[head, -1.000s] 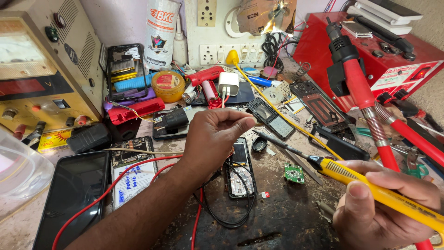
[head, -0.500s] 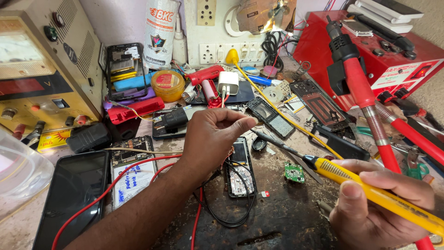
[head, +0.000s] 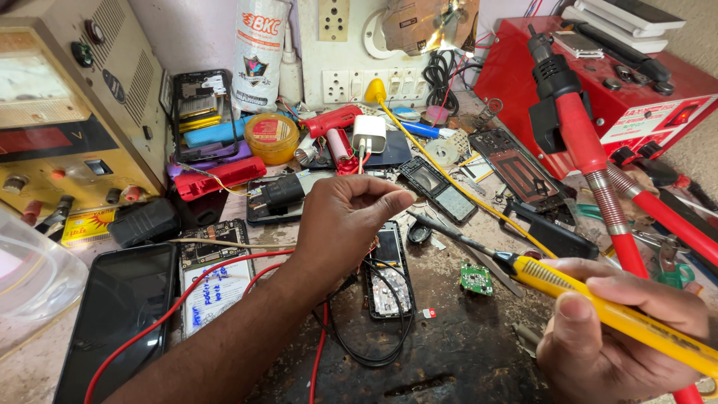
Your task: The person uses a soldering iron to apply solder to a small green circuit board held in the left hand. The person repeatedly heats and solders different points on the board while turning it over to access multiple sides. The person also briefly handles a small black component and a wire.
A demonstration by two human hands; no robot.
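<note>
Left hand (head: 348, 224) is still pinching its fingertips together over the opened phone (head: 389, 269) mid-bench, while right hand (head: 621, 337), gripping the yellow soldering iron (head: 598, 303), has edged nearer.

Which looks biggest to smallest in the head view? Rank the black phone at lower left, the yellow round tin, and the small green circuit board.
1. Black phone, though its nearness to the camera enlarges it.
2. Yellow round tin.
3. Small green circuit board.
</note>
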